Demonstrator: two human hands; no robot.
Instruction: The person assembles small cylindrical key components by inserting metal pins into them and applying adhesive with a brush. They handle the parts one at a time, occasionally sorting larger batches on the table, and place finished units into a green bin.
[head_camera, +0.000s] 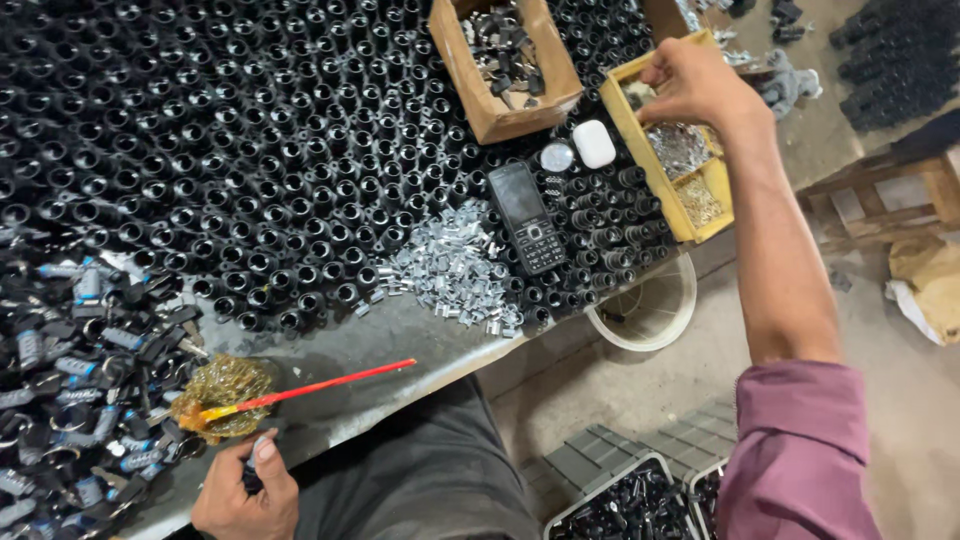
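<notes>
My right hand reaches far forward into a yellow divided box that holds small silvery and brass parts; its fingers are pinched over the box's far compartment, and what they hold is hidden. My left hand is low at the table's near edge, fingers curled on a small dark part. A red stick with a yellow end lies over a clump of golden wire mesh just above that hand.
Rows of upright black tubes cover the table. A pile of small silver clips, a black keypad phone, a white case, a brown box, a white bucket, floor crates.
</notes>
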